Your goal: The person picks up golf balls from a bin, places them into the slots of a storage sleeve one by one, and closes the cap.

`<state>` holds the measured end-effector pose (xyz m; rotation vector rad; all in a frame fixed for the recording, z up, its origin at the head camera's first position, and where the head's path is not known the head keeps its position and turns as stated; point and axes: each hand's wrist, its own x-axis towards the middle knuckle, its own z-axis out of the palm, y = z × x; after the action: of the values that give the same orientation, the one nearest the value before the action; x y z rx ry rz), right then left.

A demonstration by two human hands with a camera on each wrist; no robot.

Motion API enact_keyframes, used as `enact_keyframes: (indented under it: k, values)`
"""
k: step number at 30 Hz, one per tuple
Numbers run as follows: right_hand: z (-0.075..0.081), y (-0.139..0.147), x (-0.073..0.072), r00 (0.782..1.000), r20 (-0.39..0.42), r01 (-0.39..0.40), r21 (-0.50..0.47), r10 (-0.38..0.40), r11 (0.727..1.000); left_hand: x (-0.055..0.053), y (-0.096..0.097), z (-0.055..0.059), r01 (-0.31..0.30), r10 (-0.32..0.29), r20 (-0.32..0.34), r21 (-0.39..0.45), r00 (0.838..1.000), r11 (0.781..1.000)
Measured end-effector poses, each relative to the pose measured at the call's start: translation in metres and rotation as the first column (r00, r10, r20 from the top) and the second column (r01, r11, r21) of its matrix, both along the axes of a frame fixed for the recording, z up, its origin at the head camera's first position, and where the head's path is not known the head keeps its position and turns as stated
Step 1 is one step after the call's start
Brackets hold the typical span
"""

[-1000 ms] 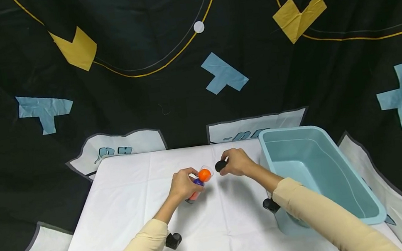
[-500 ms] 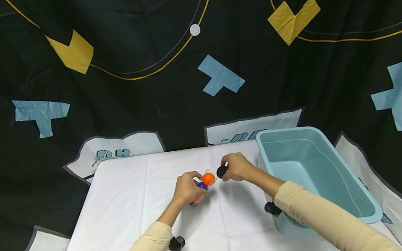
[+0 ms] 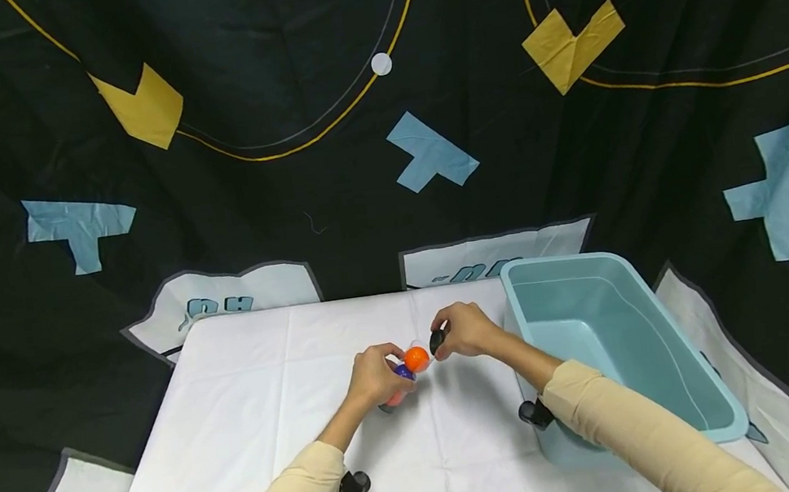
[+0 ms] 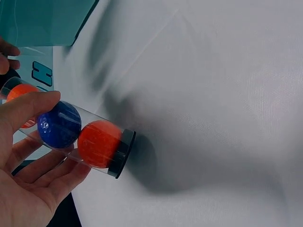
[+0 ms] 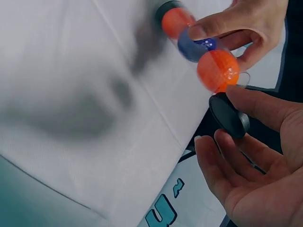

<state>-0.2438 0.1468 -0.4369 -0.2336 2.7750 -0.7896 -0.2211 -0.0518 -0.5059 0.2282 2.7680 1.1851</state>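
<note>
My left hand (image 3: 374, 376) grips a clear plastic tube (image 4: 90, 115) tilted above the white table. Inside it sit an orange ball (image 3: 417, 359) at the upper end, a blue ball (image 4: 59, 125) in the middle and a red-orange ball (image 4: 99, 144) at the lower end. A dark cap (image 4: 122, 153) closes that lower end. With thumb and fingers my right hand (image 3: 466, 330) pinches a round black lid (image 5: 229, 115). In the right wrist view, the lid is right at the tube's open end, edge tilted toward it.
A light blue plastic bin (image 3: 726, 394) stands on the right side of the table, under my right forearm. The table's white cloth (image 3: 240, 429) spreads below both hands. Behind the table hangs a black curtain (image 3: 330, 204) with taped shapes.
My left hand has moved the tube right, toward the lid. My right hand has turned the lid from facing the camera to nearly edge-on and brought it to the tube's end.
</note>
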Motion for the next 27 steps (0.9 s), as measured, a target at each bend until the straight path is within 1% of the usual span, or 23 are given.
enact_keyframes:
  k: [7,14,19,27]
  values:
    - [-0.003,-0.002,0.002,0.997,0.075,-0.001,-0.109,0.009,0.994,0.001,0.000,-0.005,0.015,-0.015,-0.009,0.030,1.000,0.999]
    - [-0.009,-0.007,0.003,0.985,0.169,0.061,-0.205,-0.026,0.977,0.001,0.001,-0.004,0.029,-0.029,0.000,0.047,1.000,0.998]
    - [-0.011,-0.010,0.004,0.981,0.190,0.075,-0.190,-0.038,0.979,0.002,0.002,-0.004,0.031,-0.031,0.000,0.055,1.000,0.998]
    - [-0.010,-0.011,0.005,0.989,0.149,0.039,-0.140,-0.018,0.989,0.003,0.002,-0.003,0.038,-0.038,0.009,0.067,0.999,0.997]
